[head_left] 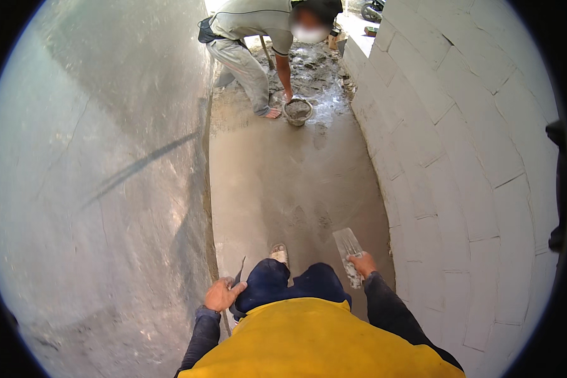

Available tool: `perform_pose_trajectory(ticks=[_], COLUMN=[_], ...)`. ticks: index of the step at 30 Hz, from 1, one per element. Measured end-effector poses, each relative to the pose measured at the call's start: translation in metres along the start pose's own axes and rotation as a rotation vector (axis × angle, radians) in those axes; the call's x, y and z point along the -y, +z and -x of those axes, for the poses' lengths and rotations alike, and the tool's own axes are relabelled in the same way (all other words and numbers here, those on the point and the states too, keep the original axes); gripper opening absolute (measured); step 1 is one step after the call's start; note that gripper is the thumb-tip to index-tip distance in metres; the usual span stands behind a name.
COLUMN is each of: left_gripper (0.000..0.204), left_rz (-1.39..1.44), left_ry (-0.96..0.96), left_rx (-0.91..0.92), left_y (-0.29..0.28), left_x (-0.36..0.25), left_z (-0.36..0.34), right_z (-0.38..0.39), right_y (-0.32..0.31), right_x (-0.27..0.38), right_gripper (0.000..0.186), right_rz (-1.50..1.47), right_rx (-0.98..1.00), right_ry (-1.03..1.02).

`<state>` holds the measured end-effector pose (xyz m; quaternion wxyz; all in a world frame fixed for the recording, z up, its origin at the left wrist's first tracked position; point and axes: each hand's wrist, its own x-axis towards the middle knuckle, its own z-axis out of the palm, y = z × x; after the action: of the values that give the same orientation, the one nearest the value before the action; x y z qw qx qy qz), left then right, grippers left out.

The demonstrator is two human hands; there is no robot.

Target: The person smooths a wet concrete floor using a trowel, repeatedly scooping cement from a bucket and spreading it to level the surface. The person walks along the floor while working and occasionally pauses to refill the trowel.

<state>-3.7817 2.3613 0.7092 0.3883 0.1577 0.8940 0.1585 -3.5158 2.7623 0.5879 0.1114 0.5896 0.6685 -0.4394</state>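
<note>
My right hand [363,263] is closed round the handle of a flat rectangular finishing trowel [346,243], smeared with pale mortar. Its blade is over the wet grey floor screed [296,176], to the right of my knees; contact with the surface is hard to judge. Beside my left knee, my left hand [222,294] is closed on a thin, dark, pointed tool [240,269] seen nearly edge-on; most of its grip is hidden by the fingers. Farther ahead, a co-worker's hand [288,97] is at the rim of a bucket of mortar [298,112].
A smooth grey wall [107,157] bounds the passage on the left, a pale block wall [447,176] on the right. Facing me, the co-worker [249,57] bends over, barefoot. Rough wet mortar [315,66] lies behind the bucket. My sandalled foot [279,254] rests on the floor.
</note>
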Motion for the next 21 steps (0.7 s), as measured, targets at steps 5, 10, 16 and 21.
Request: perform_pose_trajectory(ticks=[5, 10, 16, 21], left_gripper=[0.067, 0.076, 0.083, 0.073], left_rz=[0.018, -0.088, -0.121, 0.002], left_ry=[0.184, 0.332, 0.376, 0.555], left_rx=[-0.159, -0.28, -0.272, -0.272], left_y=[-0.113, -0.161, -0.161, -0.169], left_x=[-0.052, -0.129, -0.207, -0.274], left_z=[-0.115, -0.257, -0.387, -0.501], right_z=[-0.033, -0.098, -0.186, -0.217], right_y=[0.009, 0.053, 0.05, -0.01], right_x=[-0.024, -0.025, 0.088, 0.223], right_gripper=[0.061, 0.066, 0.058, 0.042], right_rz=[-0.242, -0.202, -0.449, -0.521], right_rx=[-0.037, -0.139, -0.035, -0.196], right_ry=[0.351, 0.495, 0.395, 0.192])
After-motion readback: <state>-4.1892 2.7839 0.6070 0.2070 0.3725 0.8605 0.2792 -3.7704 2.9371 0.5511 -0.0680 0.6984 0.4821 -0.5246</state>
